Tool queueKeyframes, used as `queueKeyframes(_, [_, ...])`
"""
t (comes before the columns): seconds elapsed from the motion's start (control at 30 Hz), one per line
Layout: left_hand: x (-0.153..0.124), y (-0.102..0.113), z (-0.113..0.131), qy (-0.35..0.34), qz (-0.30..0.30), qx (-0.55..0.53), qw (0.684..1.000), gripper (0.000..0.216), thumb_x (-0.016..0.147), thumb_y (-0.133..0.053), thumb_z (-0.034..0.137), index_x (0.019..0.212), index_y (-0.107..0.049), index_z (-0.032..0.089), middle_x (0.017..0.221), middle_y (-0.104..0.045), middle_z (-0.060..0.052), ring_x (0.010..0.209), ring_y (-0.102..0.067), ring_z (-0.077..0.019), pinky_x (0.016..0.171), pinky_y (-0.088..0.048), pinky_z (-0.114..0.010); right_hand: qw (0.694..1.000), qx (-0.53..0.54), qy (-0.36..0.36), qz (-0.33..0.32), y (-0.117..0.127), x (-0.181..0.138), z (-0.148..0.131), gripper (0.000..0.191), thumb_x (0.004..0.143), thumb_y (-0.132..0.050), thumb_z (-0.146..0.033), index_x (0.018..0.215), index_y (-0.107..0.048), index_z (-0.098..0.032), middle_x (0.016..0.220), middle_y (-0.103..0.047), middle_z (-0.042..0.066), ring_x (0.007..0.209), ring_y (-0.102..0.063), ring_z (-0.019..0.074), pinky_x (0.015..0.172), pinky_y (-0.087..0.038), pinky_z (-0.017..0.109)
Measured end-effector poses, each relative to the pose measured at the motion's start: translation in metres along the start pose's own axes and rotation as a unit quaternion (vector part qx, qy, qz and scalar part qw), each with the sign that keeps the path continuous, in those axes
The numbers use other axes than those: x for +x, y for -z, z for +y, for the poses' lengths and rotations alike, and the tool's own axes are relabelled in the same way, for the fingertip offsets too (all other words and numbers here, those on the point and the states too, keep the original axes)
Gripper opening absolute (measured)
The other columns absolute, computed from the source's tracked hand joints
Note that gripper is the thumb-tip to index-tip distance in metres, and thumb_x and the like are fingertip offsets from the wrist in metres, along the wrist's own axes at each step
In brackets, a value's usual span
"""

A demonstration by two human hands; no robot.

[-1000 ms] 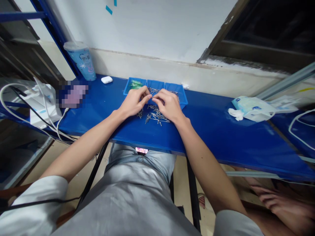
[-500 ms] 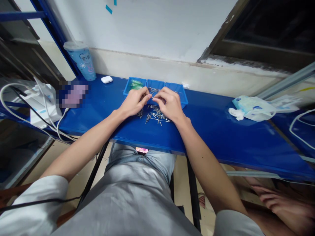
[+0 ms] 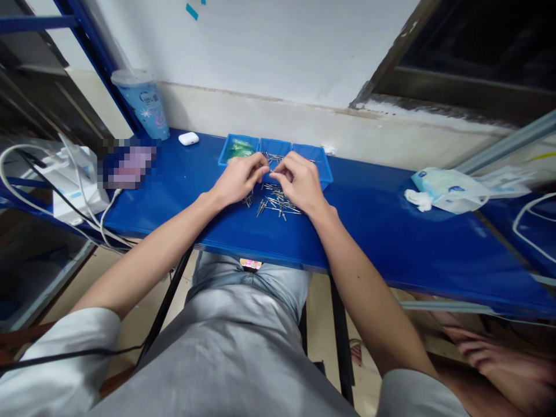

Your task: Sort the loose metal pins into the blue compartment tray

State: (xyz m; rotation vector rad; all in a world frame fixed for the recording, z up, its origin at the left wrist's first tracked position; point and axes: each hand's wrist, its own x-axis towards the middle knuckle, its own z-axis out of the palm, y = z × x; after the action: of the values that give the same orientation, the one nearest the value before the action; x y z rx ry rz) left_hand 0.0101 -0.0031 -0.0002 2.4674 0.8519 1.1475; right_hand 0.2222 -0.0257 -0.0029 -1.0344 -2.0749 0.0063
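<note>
My left hand [image 3: 240,175] and my right hand [image 3: 299,180] meet fingertip to fingertip, just in front of a blue three-part tray [image 3: 329,172]. Both are closed in a pinch, and a tiny shiny piece that looks like a thin metal pin [image 3: 271,171] shows between them. Fingers cover most of it. Under and between the hands lies a loose pile of thin metal pins [image 3: 280,201], some with a thicker part, on the blue table [image 3: 243,231]. More pins [image 3: 274,157] lie in the tray's middle compartment. Green plastic-looking pieces [image 3: 240,148] fill the left compartment; my right hand partly hides the right one.
At the left stand a blue patterned cup [image 3: 145,107], a white earphone case [image 3: 188,139], a blurred-out pinkish object [image 3: 130,165] and a white power strip [image 3: 82,194] with cables. A tissue pack [image 3: 452,191] and crumpled tissue [image 3: 418,200] lie right. Another person's hand [image 3: 490,353] shows lower right.
The hands stay almost in place, with small shifts at the fingertips. The shiny piece between them shows a little more now. The pile and tray look the same.
</note>
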Motion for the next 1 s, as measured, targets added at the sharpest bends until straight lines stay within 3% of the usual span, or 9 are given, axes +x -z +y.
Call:
queueKeyframes(0.37, [-0.0004, -0.0011, -0.0008, 0.005, 0.000, 0.005, 1.000, 0.018, 0.105, -0.054, 0.032, 0.098, -0.065, 0.020, 0.071, -0.069, -0.001, 0.060, -0.059, -0.0154, 0.065, -0.045, -0.029, 1.000, 0.002, -0.002, -0.004, 0.0001, -0.0003, -0.0001, 0.037, 0.105, -0.055, -0.055, 0.087, -0.065, -0.024, 0.091, -0.068, 0.007, 0.083, -0.063, 0.0255, 0.076, -0.050, 0.041])
queueKeyframes(0.73, [0.0000, 0.0011, 0.0031, 0.020, -0.010, 0.015, 1.000, 0.017, 0.105, -0.054, 0.029, 0.099, -0.065, 0.018, 0.072, -0.069, -0.001, 0.061, -0.059, -0.0146, 0.067, -0.045, -0.028, 1.000, 0.009, 0.013, 0.001, -0.0004, -0.0002, 0.0018, 0.027, 0.105, -0.060, -0.043, 0.087, -0.063, -0.022, 0.090, -0.066, 0.006, 0.080, -0.061, 0.0219, 0.074, -0.045, 0.036])
queueKeyframes(1.0, [0.0002, 0.0016, 0.0046, 0.020, -0.001, 0.009, 1.000, 0.020, 0.106, -0.053, 0.031, 0.096, -0.064, 0.018, 0.073, -0.069, 0.000, 0.062, -0.057, -0.0139, 0.067, -0.043, -0.027, 1.000, 0.006, 0.013, 0.000, -0.0004, -0.0004, 0.0015, 0.027, 0.108, -0.051, -0.037, 0.093, -0.068, -0.022, 0.094, -0.068, 0.006, 0.085, -0.061, 0.0226, 0.078, -0.045, 0.036])
